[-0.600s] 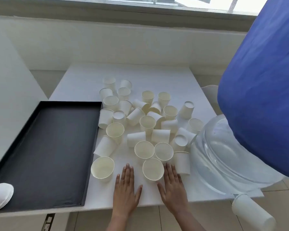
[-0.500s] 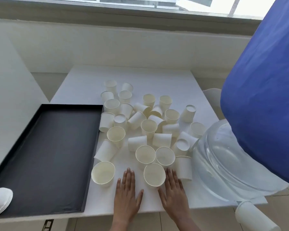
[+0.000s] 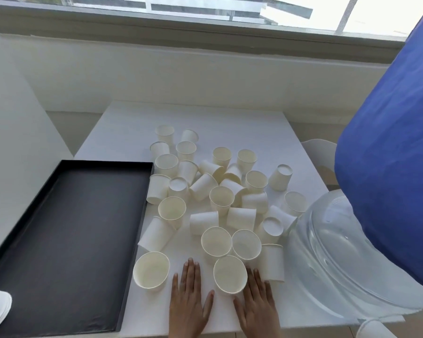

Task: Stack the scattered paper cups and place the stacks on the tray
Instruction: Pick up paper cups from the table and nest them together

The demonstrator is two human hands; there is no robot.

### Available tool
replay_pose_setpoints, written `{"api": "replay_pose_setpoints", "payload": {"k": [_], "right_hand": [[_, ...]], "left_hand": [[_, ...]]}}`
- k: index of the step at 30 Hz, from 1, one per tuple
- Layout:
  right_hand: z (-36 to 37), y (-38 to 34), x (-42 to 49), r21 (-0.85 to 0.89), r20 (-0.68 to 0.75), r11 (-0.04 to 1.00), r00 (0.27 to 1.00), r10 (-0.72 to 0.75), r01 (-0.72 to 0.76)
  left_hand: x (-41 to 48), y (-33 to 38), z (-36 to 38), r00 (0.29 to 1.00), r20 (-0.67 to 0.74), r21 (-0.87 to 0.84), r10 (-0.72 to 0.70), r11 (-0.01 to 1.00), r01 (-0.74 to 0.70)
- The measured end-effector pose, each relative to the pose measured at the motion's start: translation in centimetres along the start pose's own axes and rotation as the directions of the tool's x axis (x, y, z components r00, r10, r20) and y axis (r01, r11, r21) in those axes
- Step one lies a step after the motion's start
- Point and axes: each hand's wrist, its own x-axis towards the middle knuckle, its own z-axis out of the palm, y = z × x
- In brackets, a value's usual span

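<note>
Stacking not begun. Left hand [image 3: 188, 301] and right hand [image 3: 258, 303] laid flat on bench [image 3: 230, 120], fingers extended, nothing held. Next, judged: cup [image 3: 230, 274] between hands to be gripped, nested.

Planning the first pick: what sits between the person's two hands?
Head view: one upright white paper cup stands between the left hand and right hand, near their fingers.
</note>
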Motion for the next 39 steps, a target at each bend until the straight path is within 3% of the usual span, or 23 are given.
{"api": "replay_pose_setpoints", "payload": {"k": [4,25,33,38,39], "right_hand": [[0.2,0.1,0.3,0.006,-0.018,1.0,1.0,0.024,-0.023],[-1.3,-0.3,1.6,0.026,0.185,0.986,0.97,0.158,-0.166],[-1.3,-0.2,1.5,-0.044,0.137,0.99,0.981,0.137,-0.132],[-2.5,-0.6,1.1,-0.051,0.217,0.992,0.969,0.121,-0.113],[-2.8,-0.7,0.9,-0.042,0.235,0.993,0.965,0.116,-0.11]], "left_hand": [[0.5,0.1,0.1,1.0,-0.021,0.013,0.016,1.0,-0.016],[2.1,0.7,-0.3,0.997,-0.079,0.134,0.005,0.991,0.006],[2.4,1.6,-2.2,0.99,0.099,0.231,-0.098,0.97,0.073],[2.0,1.9,-2.2,0.958,0.285,0.207,0.042,0.973,-0.104],[1.9,1.9,-2.3,0.959,0.282,0.205,0.023,0.975,-0.083]]}}
